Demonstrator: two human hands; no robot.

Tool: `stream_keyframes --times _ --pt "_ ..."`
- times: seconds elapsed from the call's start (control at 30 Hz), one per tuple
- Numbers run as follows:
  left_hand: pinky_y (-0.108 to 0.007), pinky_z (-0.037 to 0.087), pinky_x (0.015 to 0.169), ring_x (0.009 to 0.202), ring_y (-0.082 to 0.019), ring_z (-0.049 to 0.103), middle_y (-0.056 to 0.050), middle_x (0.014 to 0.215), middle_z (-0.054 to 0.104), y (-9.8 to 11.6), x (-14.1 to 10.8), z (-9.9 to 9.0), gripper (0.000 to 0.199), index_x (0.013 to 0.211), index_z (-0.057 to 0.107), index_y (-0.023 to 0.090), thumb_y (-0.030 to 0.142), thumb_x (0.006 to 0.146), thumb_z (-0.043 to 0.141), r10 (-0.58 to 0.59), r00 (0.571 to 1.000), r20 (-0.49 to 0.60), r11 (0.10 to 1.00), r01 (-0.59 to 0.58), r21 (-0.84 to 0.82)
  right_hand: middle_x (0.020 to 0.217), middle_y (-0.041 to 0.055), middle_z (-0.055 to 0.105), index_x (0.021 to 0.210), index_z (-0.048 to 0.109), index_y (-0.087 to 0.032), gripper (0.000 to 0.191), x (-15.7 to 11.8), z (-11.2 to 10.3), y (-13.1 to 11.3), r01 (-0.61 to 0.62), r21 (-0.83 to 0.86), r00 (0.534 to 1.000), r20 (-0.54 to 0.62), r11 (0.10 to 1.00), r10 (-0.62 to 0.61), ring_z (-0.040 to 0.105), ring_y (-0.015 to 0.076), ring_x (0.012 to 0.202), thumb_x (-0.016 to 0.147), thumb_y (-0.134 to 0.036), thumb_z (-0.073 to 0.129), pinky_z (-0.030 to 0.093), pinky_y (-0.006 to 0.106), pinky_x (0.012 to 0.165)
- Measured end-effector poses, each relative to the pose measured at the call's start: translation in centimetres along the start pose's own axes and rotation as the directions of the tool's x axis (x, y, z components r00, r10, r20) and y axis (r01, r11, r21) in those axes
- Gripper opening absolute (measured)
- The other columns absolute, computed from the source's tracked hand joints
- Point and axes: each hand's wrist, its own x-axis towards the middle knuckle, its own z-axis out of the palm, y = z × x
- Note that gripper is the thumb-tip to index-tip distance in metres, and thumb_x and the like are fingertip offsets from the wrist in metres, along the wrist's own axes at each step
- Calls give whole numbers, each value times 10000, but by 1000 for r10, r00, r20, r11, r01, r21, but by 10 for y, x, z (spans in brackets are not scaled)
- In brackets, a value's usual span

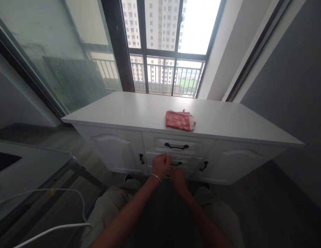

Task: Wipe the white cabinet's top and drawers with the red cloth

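Observation:
My left hand (161,165) is closed in a fist before the middle drawers, with a thin bracelet (156,176) at its wrist. Close beside it and slightly lower, my right hand (177,176) is curled closed too. The insides of both fists are hidden, so anything in them does not show. Behind them stands a white cabinet (139,110), its drawers shut. A black upper drawer handle (176,146) is in plain view; my hands partly cover the handle below (178,164). On the cabinet top lies a folded red patterned cloth (178,120) with a pale fringed end.
Cabinet doors with black handles (141,158) (203,166) flank the drawers. A glass door and window (162,53) rise behind. At the left stands a light-topped table (33,165), with white cables (54,228) running near my leg. A grey wall (292,75) borders the right.

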Motion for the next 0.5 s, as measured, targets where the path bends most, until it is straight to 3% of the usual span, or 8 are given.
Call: stream_keyframes --times 0.1,0.2,0.33,0.5 --pt "-331 351 669 653 -175 572 -28 653 634 26 34 -1 446 639 524 247 310 1072 436 139 990 -40 985 -134 108 518 -79 327 591 289 -274 381 -3 -4 7 -20 78 1000 9 997 20 333 115 525 856 -143 528 208 296 588" --pt "-346 434 796 881 -230 673 -68 842 735 45 53 5 321 786 650 229 279 1076 522 237 971 -26 940 -222 260 502 -75 288 582 261 -288 390 -6 -9 15 -37 168 999 -24 985 42 295 119 508 874 -267 519 192 306 576" --pt "-401 482 922 1068 -289 678 -102 1078 769 46 44 22 175 1060 718 181 341 1051 649 258 961 95 903 -275 329 502 -79 245 591 234 -310 429 -12 -16 20 -19 194 996 -79 981 35 268 123 513 887 -529 455 194 307 559" --pt "-476 463 1065 1199 -323 654 -138 1287 767 42 19 38 371 1342 675 134 386 1076 617 211 965 158 922 -250 295 529 -80 237 582 244 -318 495 -42 -20 16 -60 245 990 -106 968 88 262 123 536 857 -697 407 216 302 548"
